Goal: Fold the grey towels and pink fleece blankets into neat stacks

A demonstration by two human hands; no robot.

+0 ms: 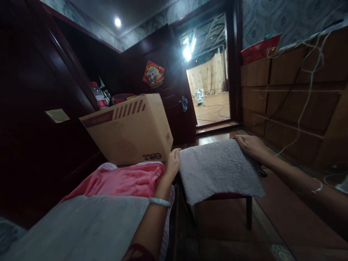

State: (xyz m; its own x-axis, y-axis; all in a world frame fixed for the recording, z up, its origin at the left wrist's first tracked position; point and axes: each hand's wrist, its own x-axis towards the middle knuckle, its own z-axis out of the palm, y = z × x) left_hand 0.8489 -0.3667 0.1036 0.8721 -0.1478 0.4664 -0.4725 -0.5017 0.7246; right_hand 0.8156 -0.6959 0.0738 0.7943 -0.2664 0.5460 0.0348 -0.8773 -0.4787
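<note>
A grey fluffy cloth (219, 170) lies spread over a small dark stool (248, 210) in front of me. My left hand (172, 163) is closed on the cloth's near left corner, fingers curled around the edge. My right hand (250, 145) rests on the far right corner, fingers pressed on the fabric and gripping its edge. A pale bangle sits on my left wrist and a thin bracelet on my right forearm. A pink towel (119, 181) and a grey blanket (76, 224) lie at my left.
A large cardboard box (130, 127) stands behind the pink towel, with a water bottle (99, 96) and a red basin behind it. Dark wooden panelling is at the left, wooden drawers with hanging cables at the right. An open doorway (210, 94) leads to a lit room.
</note>
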